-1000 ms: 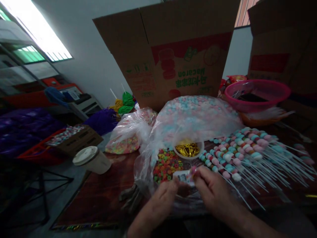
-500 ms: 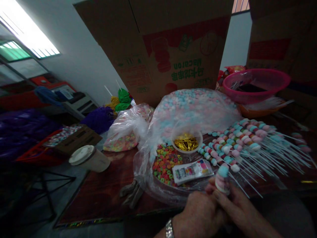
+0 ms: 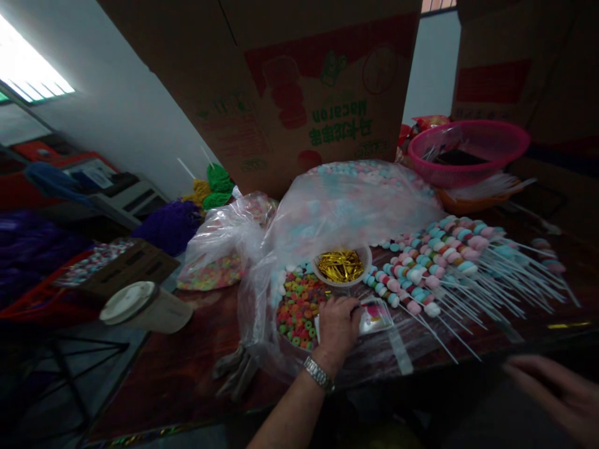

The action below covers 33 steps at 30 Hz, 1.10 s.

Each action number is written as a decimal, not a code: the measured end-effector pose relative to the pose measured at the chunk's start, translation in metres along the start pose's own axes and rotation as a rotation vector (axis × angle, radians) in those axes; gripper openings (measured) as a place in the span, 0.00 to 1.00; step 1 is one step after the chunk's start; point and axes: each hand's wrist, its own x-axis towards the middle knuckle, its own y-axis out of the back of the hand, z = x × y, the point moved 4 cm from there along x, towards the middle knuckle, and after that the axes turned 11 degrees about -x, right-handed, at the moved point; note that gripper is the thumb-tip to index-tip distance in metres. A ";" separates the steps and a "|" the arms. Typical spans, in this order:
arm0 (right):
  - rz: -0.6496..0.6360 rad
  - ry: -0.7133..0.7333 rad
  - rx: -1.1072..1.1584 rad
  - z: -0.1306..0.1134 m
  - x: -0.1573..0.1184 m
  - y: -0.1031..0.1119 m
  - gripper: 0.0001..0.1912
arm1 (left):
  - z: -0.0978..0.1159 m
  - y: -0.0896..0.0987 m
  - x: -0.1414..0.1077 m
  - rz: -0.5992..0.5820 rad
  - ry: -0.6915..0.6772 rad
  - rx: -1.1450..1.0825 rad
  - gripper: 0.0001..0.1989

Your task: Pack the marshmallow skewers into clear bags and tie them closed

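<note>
While the left hand lies with bent fingers on a small printed packet, I cannot tell surely if it grips the packet or only presses it. The right hand has moved back to the lower edge of the view; it is loosely open and holds nothing that I can see. The packet now sits under the left hand, its long side running across the view and its bright end pointing right. Around it are coloured cereal rings, a small bowl of gold ties, and marshmallow sticks on the tabletop.
</note>
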 end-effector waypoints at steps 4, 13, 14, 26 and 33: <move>-0.115 0.373 -0.035 -0.081 0.044 -0.059 0.15 | -0.004 -0.001 -0.006 0.059 -0.028 -0.098 0.07; -0.220 0.581 -0.368 -0.138 0.074 -0.123 0.10 | -0.007 0.010 -0.015 -0.080 -0.083 0.029 0.18; -0.200 0.571 -0.406 -0.137 0.073 -0.115 0.10 | -0.009 0.009 -0.016 -0.113 -0.076 0.074 0.20; 0.010 0.683 -0.038 -0.123 0.027 -0.008 0.09 | 0.060 0.055 -0.027 -0.038 -0.268 -0.285 0.33; -0.145 0.452 0.147 -0.129 0.019 -0.031 0.14 | 0.046 0.023 -0.027 -0.252 0.186 -0.859 0.06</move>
